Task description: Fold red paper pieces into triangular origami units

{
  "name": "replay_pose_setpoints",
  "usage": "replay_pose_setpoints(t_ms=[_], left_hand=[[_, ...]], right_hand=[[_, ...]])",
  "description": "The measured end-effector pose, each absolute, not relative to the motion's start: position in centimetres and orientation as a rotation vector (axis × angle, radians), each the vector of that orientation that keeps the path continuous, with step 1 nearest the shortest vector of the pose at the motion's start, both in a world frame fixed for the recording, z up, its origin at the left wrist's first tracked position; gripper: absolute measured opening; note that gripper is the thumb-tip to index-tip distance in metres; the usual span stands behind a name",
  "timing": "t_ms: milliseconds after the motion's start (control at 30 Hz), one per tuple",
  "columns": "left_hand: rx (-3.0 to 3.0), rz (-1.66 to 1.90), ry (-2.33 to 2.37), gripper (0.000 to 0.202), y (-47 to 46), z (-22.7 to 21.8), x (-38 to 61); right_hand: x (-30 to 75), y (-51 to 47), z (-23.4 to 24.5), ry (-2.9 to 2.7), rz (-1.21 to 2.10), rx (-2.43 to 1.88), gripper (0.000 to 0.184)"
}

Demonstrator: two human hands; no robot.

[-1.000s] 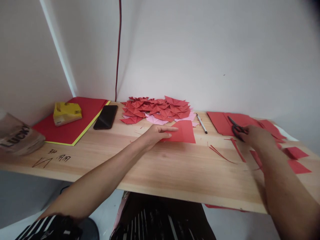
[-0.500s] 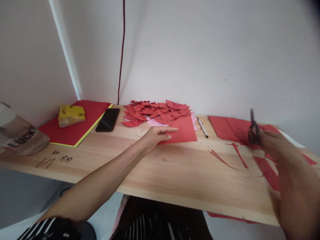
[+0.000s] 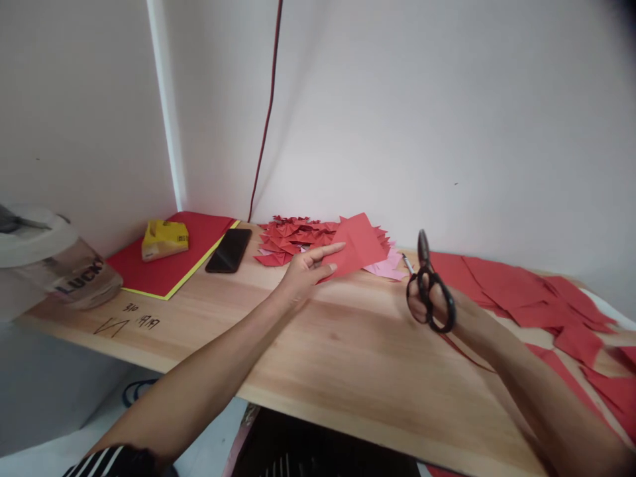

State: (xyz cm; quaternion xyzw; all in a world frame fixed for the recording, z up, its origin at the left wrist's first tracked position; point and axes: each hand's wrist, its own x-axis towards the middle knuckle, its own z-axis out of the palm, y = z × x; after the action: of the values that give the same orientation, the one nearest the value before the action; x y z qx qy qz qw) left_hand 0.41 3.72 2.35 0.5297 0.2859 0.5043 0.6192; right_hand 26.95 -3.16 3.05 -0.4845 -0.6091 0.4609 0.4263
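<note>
My left hand point(image 3: 309, 268) pinches a sheet of red paper point(image 3: 362, 244) at its near left edge, holding it tilted above the table. Behind that sheet lies a heap of folded red paper pieces point(image 3: 293, 238), with pink paper point(image 3: 386, 266) showing under it on the right. My right hand point(image 3: 440, 303) has its fingers in the black handles of a pair of scissors point(image 3: 424, 271). The blades point up and look closed, and they are apart from the sheet.
Red paper sheets and offcuts point(image 3: 536, 291) spread over the right side of the wooden table point(image 3: 328, 358). A pen point(image 3: 408, 264) lies behind the scissors. To the left are a phone point(image 3: 228, 250), a yellow packet point(image 3: 165, 240) on red sheets point(image 3: 149, 281), and a clear jug point(image 3: 79, 278).
My right hand has brought the scissors leftward from the right side, nearer the sheet. The sheet in my left hand has been lifted and turned. The whole view has shifted slightly.
</note>
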Motion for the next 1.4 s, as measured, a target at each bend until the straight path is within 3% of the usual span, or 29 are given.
replay_pose_setpoints(t_ms=[333, 1400], left_hand=[[1.293, 1.234, 0.651, 0.047, 3.1, 2.9, 0.4], [1.517, 1.099, 0.721, 0.042, 2.0, 1.5, 1.6]], right_hand=[[24.8, -4.0, 2.6, -1.979, 1.299, -1.229, 0.054], [24.5, -3.4, 0.4, -1.877, 1.241, -1.293, 0.060]])
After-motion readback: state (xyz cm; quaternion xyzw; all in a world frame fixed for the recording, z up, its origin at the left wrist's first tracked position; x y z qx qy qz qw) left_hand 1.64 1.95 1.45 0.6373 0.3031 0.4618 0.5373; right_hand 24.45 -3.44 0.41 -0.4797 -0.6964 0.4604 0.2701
